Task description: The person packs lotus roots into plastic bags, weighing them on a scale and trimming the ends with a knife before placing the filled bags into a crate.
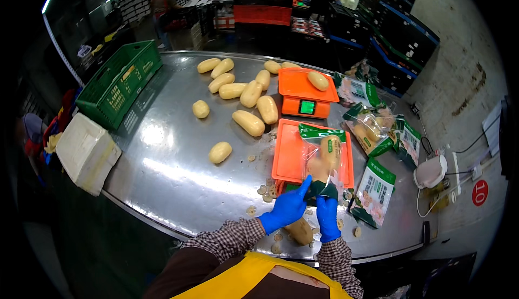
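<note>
Both my hands wear blue gloves. My right hand (327, 217) grips the lower edge of a clear and green plastic bag (312, 137) with pale lotus root pieces inside. My left hand (286, 210) touches the bag's lower left side with a finger extended; whether it also pinches the film I cannot tell. The bag lies over the tray of the nearer orange scale (288, 149). Behind it stands another orange scale (307, 81) with one lotus root piece (318, 80) on its tray. A browner lotus root piece (301, 232) lies between my forearms.
Several peeled lotus root pieces (248, 123) lie on the metal table (162, 201), with cut slices near the scale. Filled bags (369, 131) and a flat printed bag (373, 193) are at the right. A green crate (121, 80) and a white foam box (87, 153) stand left.
</note>
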`<act>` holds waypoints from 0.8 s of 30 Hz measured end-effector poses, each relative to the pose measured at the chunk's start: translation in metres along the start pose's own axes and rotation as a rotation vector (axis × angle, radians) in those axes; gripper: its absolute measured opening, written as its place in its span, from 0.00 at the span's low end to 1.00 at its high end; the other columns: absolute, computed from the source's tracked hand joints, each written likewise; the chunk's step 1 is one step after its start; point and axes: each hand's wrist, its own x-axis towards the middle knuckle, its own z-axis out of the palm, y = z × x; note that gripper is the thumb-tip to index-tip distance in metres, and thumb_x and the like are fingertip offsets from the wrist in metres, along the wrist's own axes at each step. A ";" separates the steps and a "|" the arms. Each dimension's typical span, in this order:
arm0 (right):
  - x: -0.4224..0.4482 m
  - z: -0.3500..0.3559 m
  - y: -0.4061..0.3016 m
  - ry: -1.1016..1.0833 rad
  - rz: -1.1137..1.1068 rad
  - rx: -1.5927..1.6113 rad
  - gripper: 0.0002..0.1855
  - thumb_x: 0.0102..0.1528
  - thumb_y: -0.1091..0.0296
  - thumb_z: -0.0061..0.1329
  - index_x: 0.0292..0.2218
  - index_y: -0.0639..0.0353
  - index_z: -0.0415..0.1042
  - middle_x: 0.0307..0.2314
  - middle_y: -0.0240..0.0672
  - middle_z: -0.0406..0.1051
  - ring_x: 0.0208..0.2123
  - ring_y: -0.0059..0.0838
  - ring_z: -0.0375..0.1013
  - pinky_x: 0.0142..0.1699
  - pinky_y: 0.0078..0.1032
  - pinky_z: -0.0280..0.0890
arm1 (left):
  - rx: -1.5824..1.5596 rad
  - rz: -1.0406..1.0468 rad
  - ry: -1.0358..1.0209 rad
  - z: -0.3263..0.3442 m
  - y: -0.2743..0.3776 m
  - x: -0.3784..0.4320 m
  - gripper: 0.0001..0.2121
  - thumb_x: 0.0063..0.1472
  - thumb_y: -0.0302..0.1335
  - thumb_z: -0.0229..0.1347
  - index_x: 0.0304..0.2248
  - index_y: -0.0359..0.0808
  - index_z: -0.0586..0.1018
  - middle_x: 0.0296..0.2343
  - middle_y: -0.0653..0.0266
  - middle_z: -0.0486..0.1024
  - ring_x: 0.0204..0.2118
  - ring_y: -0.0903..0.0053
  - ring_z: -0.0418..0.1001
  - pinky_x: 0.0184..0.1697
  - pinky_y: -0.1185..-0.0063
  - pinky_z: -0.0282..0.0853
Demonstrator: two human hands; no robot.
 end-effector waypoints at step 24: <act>-0.164 -0.011 0.024 0.274 0.064 -0.554 0.19 0.55 0.61 0.47 0.47 0.57 0.66 0.35 0.40 0.69 0.35 0.34 0.72 0.40 0.25 0.66 | -0.981 -0.844 -0.401 0.015 -0.049 0.014 0.25 0.59 0.50 0.46 0.48 0.41 0.66 0.34 0.64 0.71 0.33 0.69 0.73 0.27 0.76 0.72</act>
